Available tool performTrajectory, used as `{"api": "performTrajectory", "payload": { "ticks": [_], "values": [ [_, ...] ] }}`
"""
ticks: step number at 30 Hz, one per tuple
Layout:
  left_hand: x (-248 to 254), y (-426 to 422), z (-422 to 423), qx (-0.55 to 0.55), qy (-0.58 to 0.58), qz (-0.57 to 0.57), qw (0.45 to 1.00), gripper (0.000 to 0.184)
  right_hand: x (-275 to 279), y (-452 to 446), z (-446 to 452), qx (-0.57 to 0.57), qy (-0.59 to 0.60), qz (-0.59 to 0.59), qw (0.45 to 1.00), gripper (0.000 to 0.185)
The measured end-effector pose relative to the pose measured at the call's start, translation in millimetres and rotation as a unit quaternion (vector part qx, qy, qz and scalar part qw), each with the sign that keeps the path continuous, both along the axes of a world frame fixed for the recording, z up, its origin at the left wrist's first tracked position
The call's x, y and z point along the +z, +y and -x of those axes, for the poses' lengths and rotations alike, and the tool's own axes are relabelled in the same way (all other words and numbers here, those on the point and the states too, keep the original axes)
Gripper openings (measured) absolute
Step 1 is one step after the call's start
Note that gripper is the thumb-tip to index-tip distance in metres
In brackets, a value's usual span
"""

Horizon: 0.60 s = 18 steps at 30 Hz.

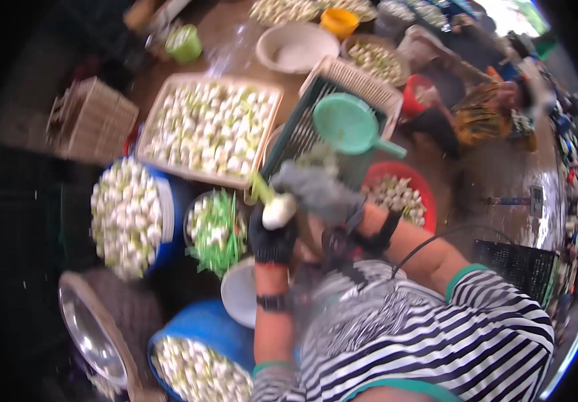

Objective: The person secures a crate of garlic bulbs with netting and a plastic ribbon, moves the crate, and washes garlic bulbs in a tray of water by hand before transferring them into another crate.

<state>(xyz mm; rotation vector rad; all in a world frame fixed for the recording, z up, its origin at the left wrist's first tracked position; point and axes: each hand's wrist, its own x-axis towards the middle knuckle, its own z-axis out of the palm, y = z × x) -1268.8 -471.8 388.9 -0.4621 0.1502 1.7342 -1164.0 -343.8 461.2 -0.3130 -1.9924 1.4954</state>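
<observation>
My left hand [270, 240], in a black glove, is closed around a white onion-like bulb [279, 212] with a short green stalk pointing up and left. Just beyond it is my right hand [321, 191], in a grey glove and smeared by motion. Its fingers do not show clearly, and I cannot make out whether it holds anything. Behind my hands stands a dark green crate [294, 134] with a light green strainer [346, 124] lying on it. A red basin [430, 194] holding white bulbs is beside my right wrist.
A wide tray [143, 144] full of bulbs lies ahead on the left. Blue tubs [174, 201] of bulbs stand at the left and front, near a bowl [239, 295] and a metal basin [94, 335]. Another person [487, 120] is at the far right.
</observation>
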Motion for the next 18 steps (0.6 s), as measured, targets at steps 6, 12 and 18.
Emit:
{"api": "performTrajectory", "payload": {
  "ticks": [6, 12, 18],
  "values": [
    [2.4, -25.8, 5.8, -0.069, 0.272, 0.029, 0.959, 0.04, 22.5, -37.1, 6.5, 0.082, -0.149, 0.237, 0.957, 0.035],
    [14.1, -32.0, -11.7, -0.022, 0.314, 0.105, 0.943, 0.049, 36.0, -49.2, 10.2, 0.053, -0.168, 0.193, 0.965, 0.026],
    [36.4, -46.3, -8.6, -0.129, 0.504, 0.179, 0.835, 0.047, 43.2, -55.4, 10.3, 0.021, -0.245, 0.326, 0.913, 0.022]
  ]
}}
